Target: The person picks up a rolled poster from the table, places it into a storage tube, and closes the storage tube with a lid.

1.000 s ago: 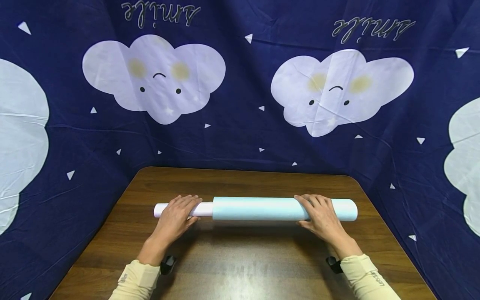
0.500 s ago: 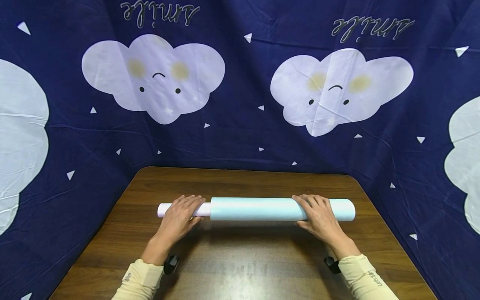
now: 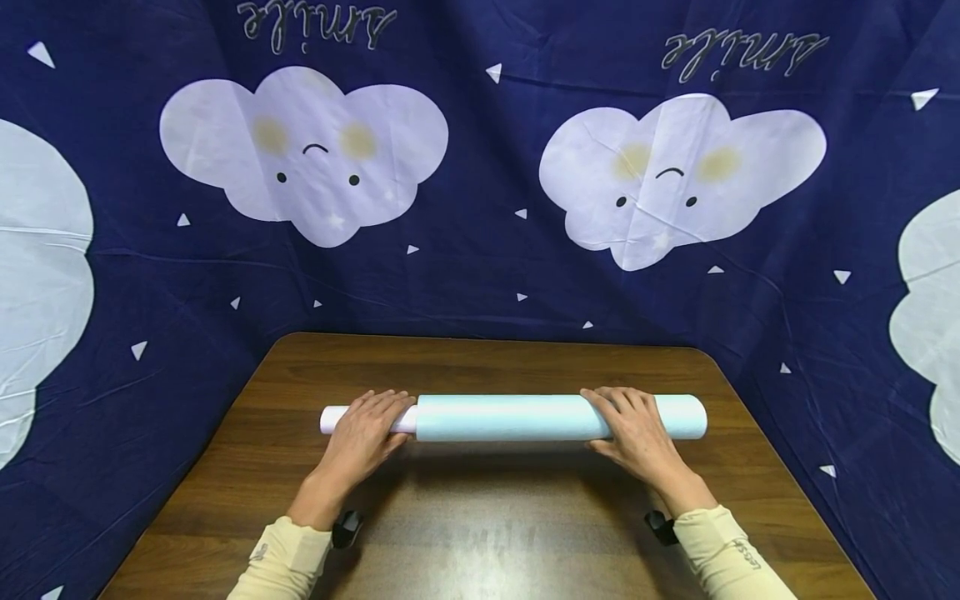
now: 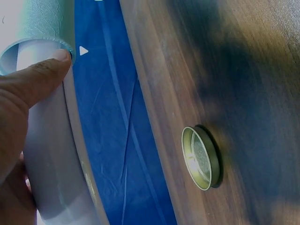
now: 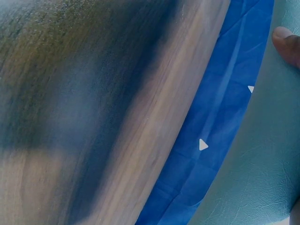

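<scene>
A light blue textured tube (image 3: 498, 418) is held level above the table, lengthwise across the head view. My right hand (image 3: 640, 435) grips it right of its middle; the right wrist view shows the thumb (image 5: 287, 41) lying on its side. From the tube's open left end sticks a pale rolled sheet (image 4: 54, 140), its long overlapping edge visible in the left wrist view. My left hand (image 3: 360, 437) holds this roll close to the tube's mouth, and the left thumb (image 4: 47, 70) reaches the tube's rim. The part of the roll inside the tube is hidden.
A round gold-coloured lid (image 4: 201, 158) lies on the brown wooden table (image 3: 480, 533), seen in the left wrist view only. Behind the table hangs a dark blue cloth (image 3: 487, 250) printed with clouds. Black wrist cameras (image 3: 347, 529) sit below the sleeves.
The pale roll has slid further right into the tube, with my left hand moving along. The tube and my right hand have shifted slightly left, and less of the roll shows.
</scene>
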The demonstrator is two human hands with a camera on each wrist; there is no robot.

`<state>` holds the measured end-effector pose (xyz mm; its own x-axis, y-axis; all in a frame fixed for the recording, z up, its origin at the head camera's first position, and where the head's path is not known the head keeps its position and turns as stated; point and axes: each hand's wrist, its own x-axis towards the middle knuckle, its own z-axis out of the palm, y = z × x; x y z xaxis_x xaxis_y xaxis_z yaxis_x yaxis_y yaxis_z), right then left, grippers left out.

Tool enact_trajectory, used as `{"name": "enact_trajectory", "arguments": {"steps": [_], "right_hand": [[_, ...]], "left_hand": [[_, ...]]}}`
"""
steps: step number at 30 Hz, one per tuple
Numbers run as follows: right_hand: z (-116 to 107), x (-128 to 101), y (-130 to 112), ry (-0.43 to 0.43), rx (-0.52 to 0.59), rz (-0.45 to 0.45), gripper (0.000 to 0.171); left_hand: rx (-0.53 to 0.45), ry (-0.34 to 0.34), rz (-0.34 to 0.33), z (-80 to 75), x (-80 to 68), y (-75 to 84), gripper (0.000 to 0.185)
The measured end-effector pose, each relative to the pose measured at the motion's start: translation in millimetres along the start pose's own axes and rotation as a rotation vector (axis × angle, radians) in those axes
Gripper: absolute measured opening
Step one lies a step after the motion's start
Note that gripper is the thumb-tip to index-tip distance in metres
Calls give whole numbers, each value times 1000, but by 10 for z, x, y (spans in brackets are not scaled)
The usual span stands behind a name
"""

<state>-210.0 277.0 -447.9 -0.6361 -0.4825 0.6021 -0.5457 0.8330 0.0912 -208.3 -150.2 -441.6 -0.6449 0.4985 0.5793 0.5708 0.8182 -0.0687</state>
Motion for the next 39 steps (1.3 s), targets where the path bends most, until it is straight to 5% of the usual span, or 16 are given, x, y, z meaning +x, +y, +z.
{"name": "enact_trajectory", "arguments": {"steps": [39], "right_hand": [[-1, -20, 0, -6, -20, 0, 89]], "left_hand": [[-36, -1, 59, 59, 12, 57, 73]]}}
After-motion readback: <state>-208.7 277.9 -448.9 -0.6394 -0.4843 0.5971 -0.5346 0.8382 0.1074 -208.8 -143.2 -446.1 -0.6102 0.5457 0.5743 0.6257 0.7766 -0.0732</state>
